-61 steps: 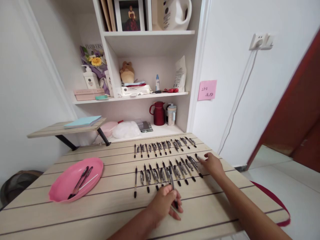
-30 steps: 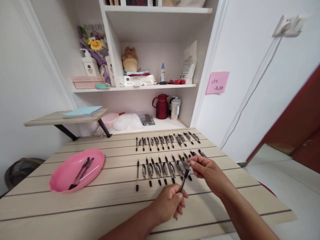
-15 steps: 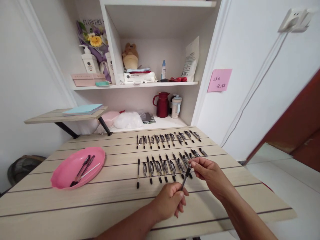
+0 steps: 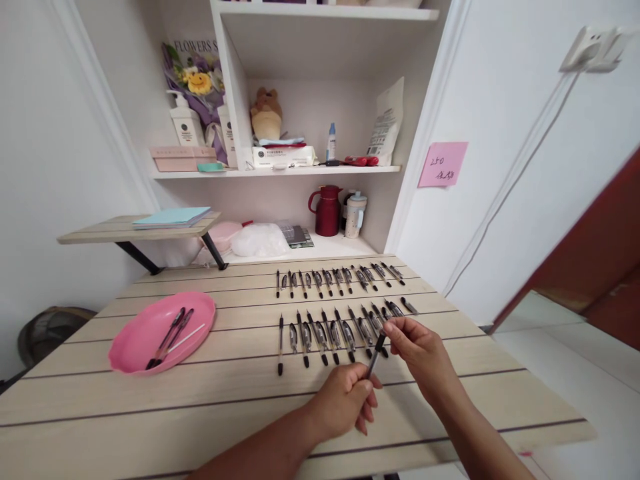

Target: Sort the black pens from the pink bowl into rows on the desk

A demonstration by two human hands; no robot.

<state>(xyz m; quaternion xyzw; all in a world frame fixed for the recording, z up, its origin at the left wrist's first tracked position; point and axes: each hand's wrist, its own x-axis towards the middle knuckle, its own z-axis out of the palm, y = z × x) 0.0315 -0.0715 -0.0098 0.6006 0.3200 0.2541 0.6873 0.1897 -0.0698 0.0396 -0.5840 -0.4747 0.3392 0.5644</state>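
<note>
My left hand (image 4: pixel 347 398) is closed round the barrel of a gel pen (image 4: pixel 375 357) with a black grip, tilted up and away from me. At its upper end, the thumb and fingers of my right hand (image 4: pixel 416 345) pinch the pen's tip; whatever else sits between those fingertips is hidden. Just beyond my hands lies a row of uncapped pens (image 4: pixel 281 345) with loose black caps (image 4: pixel 293 337) between them. A second such row (image 4: pixel 291 284) lies farther back. My right hand covers part of the nearer row's right end, where a cap (image 4: pixel 409 305) shows.
To the left, a pink plate (image 4: pixel 123 348) holds two pens (image 4: pixel 170 337) and a white stick (image 4: pixel 186 338). A small raised shelf (image 4: pixel 95 230) stands on the wooden table (image 4: pixel 200 427). Behind are white shelves with a red jug (image 4: pixel 327 212) and a cup (image 4: pixel 355 217).
Both hands keep their hold on the pen, with only a slight shift of the fingers. The whole view has moved a little, so everything appears slightly farther right.
</note>
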